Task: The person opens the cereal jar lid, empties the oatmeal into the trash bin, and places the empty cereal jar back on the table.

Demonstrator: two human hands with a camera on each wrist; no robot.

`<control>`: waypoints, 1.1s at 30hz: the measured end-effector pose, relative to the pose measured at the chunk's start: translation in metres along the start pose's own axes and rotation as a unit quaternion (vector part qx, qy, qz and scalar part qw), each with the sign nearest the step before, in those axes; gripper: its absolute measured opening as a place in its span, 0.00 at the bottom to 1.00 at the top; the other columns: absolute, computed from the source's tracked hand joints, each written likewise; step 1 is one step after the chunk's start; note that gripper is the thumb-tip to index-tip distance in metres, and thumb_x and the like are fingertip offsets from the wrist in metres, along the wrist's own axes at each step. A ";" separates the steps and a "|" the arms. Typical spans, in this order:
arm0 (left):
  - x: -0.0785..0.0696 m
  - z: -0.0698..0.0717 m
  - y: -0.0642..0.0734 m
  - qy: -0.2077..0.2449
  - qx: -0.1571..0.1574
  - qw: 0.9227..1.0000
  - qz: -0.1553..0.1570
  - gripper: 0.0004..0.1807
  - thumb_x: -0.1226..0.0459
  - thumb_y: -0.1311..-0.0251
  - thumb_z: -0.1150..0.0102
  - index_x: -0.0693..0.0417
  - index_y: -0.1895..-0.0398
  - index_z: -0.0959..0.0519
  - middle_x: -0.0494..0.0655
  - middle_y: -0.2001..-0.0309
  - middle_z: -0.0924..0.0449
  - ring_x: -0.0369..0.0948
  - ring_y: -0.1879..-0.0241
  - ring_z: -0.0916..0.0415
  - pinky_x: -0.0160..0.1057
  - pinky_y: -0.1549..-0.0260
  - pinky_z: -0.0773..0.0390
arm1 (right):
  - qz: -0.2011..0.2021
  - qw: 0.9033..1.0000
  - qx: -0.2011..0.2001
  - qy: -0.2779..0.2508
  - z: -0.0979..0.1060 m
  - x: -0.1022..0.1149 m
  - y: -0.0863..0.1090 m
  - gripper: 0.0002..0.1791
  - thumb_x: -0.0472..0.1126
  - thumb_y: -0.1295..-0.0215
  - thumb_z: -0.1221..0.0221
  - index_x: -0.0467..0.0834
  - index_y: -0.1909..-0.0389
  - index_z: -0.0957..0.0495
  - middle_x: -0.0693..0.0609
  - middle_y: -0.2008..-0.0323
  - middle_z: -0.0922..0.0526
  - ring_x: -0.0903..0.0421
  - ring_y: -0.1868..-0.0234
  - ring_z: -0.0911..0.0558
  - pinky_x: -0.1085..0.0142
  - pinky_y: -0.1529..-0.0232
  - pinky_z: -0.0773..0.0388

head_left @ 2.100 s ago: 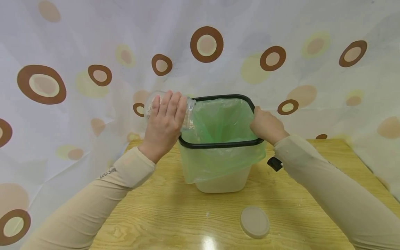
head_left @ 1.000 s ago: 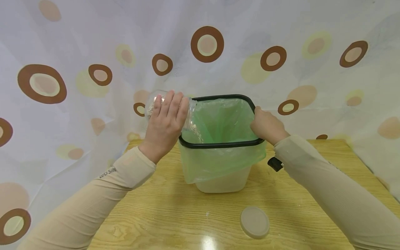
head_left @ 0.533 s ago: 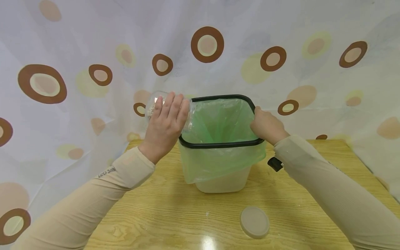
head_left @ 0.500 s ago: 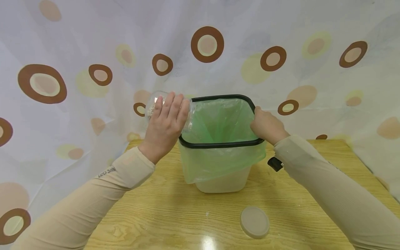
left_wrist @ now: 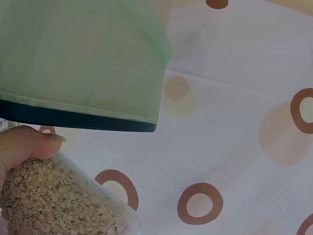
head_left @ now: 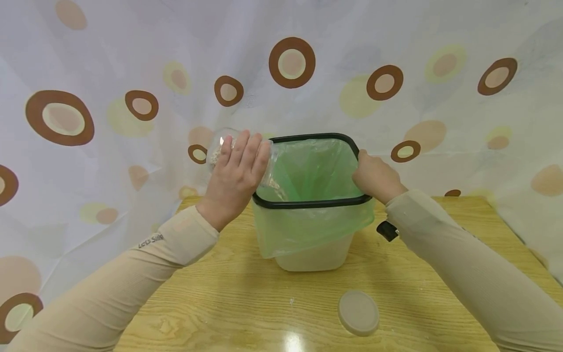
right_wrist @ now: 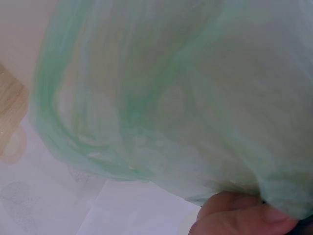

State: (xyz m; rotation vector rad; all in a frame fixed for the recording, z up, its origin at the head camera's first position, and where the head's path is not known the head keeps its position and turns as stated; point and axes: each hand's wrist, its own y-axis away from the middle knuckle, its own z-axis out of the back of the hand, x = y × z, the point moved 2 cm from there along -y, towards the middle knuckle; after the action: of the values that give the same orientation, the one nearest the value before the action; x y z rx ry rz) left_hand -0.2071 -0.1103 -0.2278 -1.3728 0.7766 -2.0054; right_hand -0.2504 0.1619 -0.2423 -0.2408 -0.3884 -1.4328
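My left hand (head_left: 239,178) grips a clear jar (head_left: 223,138) of oat flakes, tipped on its side with its mouth over the left rim of a trash can (head_left: 314,261). A stream of oats (head_left: 278,189) falls from the mouth into the green liner bag (head_left: 308,230). In the left wrist view, flaky oats (left_wrist: 54,200) fill much of the jar below my thumb (left_wrist: 41,144). My right hand (head_left: 377,176) holds the black rim (head_left: 314,203) at the right side, with its fingers (right_wrist: 239,220) on the bag's folded edge.
A round beige lid (head_left: 358,313) lies on the wooden table (head_left: 220,303) in front of the can. A black piece (head_left: 387,231) shows beside my right wrist. Behind the table hangs a white curtain (head_left: 325,29) with brown rings.
The jar and my left hand have shifted slightly right. Oats stream from the mouth again after none showed half a second ago. My right hand, the can and the lid stay in place.
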 end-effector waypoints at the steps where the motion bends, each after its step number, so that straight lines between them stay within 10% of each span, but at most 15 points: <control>1: 0.000 0.000 0.000 0.000 0.001 1.000 0.000 0.22 0.77 0.43 0.43 0.64 0.45 0.34 0.60 0.47 0.28 0.55 0.45 0.29 0.53 0.43 0.33 | 0.000 1.000 0.000 0.000 0.000 0.000 0.000 0.35 0.33 0.34 0.63 0.26 0.28 0.58 0.45 0.82 0.32 0.53 0.84 0.37 0.62 0.82 0.39; 33: 0.007 0.004 -0.006 -0.011 0.025 0.999 -0.017 0.22 0.77 0.44 0.43 0.65 0.45 0.33 0.61 0.46 0.28 0.56 0.45 0.29 0.54 0.43 0.32 | 0.003 1.000 0.000 -0.005 0.000 -0.001 0.002 0.34 0.33 0.34 0.64 0.25 0.28 0.58 0.44 0.81 0.31 0.52 0.83 0.36 0.61 0.81 0.39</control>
State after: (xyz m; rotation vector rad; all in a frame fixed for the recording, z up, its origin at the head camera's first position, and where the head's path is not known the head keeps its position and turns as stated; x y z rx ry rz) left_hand -0.2063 -0.1122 -0.2179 -1.3859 0.6917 -2.0187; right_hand -0.2489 0.1626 -0.2424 -0.2486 -0.3953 -1.4262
